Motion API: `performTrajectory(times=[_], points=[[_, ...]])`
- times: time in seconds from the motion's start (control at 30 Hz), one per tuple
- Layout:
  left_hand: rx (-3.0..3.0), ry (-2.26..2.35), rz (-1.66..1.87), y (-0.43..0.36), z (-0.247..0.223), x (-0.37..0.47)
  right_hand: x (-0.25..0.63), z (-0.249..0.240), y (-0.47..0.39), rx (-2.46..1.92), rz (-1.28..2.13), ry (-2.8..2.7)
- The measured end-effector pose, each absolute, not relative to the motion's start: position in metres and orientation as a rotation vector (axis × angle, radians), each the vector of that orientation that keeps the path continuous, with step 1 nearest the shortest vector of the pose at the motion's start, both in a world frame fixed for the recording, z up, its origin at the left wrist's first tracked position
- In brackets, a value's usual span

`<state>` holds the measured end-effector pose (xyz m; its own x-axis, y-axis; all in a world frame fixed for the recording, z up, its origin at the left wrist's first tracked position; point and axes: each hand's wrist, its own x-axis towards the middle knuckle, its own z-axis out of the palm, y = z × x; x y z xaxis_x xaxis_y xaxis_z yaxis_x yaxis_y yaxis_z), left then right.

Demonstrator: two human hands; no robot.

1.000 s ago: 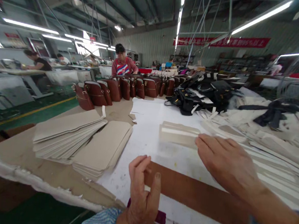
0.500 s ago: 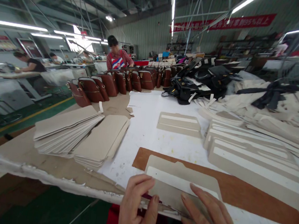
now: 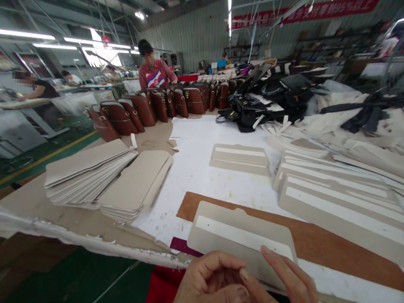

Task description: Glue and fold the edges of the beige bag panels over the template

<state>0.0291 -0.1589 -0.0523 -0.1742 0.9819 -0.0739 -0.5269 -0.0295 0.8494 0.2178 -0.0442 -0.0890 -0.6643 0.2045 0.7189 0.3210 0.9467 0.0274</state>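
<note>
A beige flat panel (image 3: 222,239) with a white strip (image 3: 240,234) along it lies before me, partly over a brown leather-like sheet (image 3: 322,241). My left hand (image 3: 212,286) is at the panel's near edge by the table edge, fingers curled towards the thumb. Anything held inside its curl is hidden. My right hand (image 3: 288,293) rests over the panel's near right part, fingers spread, one fingertip by the strip's lower edge. Another of its fingers meets my left fingertips. A dark purple piece (image 3: 184,246) shows beside the panel's left end.
Fanned stacks of beige panels (image 3: 133,178) lie at left, more strip-bearing panels (image 3: 346,208) at right. A similar panel (image 3: 240,159) lies ahead. Brown bags (image 3: 115,117), black bags (image 3: 249,111) and pale scraps (image 3: 386,126) occupy the back. A co-worker (image 3: 155,73) stands beyond.
My left hand has moved right from the panel's left end to its near edge, meeting my right hand and baring the strip's left end. The fingers of my left hand have curled.
</note>
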Motion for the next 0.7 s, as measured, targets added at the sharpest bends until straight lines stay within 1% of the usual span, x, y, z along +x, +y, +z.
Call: performTrajectory(times=[0.23, 0.5, 0.7], points=[[0.622, 0.98, 1.533, -0.157, -0.047, 0.033, 0.217, -0.086, -0.05, -0.374, 0.041, -2.343], [0.573, 1.075, 1.479, -0.154, -0.042, 0.036, 0.216, -0.09, -0.053, -0.351, -0.015, -2.339], [0.772, 1.127, 1.487, -0.165, -0.042, 0.022, 0.215, -0.086, -0.058, -0.325, 0.094, -2.368]])
